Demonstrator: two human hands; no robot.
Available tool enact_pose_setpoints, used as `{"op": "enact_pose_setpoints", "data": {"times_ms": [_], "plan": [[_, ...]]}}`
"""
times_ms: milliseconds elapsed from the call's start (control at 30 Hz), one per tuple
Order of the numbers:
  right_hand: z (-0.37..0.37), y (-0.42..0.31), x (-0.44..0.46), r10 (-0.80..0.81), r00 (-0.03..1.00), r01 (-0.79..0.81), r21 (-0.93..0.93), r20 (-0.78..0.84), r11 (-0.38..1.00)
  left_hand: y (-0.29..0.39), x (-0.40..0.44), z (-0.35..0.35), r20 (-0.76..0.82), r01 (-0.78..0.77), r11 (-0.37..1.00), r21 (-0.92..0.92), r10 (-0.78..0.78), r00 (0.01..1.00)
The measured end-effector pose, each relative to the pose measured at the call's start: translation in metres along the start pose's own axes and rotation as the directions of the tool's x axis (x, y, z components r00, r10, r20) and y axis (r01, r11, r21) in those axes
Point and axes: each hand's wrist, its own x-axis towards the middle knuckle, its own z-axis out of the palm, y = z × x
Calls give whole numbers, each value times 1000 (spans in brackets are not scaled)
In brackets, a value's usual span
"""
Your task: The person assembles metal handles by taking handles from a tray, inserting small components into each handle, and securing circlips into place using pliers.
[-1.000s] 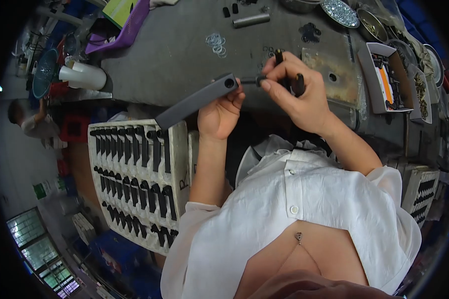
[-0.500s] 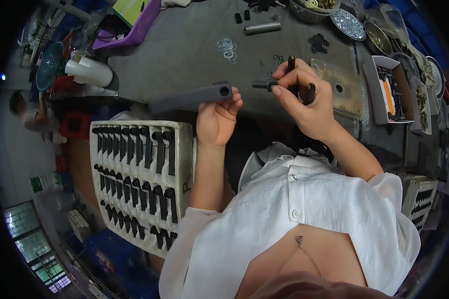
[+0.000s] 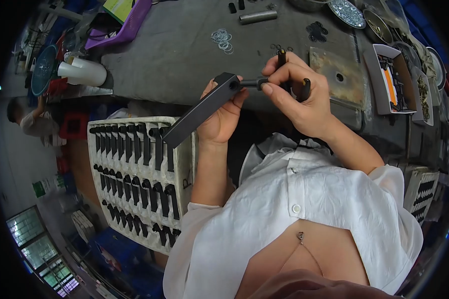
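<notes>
My left hand (image 3: 219, 117) is closed around the holed end of a black rectangular bar (image 3: 202, 107), which slants down to the left. In my right hand (image 3: 304, 94), thumb and fingertips pinch a dark stepped pin (image 3: 251, 83). Its thin end reaches the bar beside the round hole; whether it sits inside I cannot tell. Two dark handles, apparently of pliers (image 3: 282, 57), stick out between the right fingers; the rest of that tool is hidden. Beyond the hands, thin metal rings (image 3: 221, 40) lie on the grey table (image 3: 169, 65).
A white foam tray (image 3: 184, 164) of black parts stands below left. The table holds a metal tube (image 3: 258, 17), black rings (image 3: 317, 31), a holed plate (image 3: 334, 79) and a purple bin (image 3: 134, 25). A box of parts (image 3: 379, 89) stands right. A person (image 3: 37, 122) is far left.
The bar has swung so its far end points lower, and its holed end has moved slightly right and up. My right hand has brought the pin left, up against the bar.
</notes>
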Motion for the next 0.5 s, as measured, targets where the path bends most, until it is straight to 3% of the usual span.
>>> {"op": "enact_pose_setpoints", "data": {"times_ms": [200,267,300,367,400,500], "plan": [[6,6,-3,-26,1000,26,-17,17,1000,-2,-3,3,-43,-21,999,49,23,999],[8,10,-4,-67,998,68,-60,17,996,2,-3,5,-3,-36,974,223,37,999],[10,12,-5,-90,996,91,-119,8,989,3,-4,2,-5,-32,974,222,33,999],[13,19,-6,-110,994,109,-180,0,978,9,-6,-8,-152,-5,904,427,77,985],[14,24,-6,-60,997,68,-255,39,965,14,-5,-13,-154,-1,905,425,73,985],[19,35,1,83,991,-30,-422,108,906,24,3,-9,-129,-36,651,759,204,971]]}}
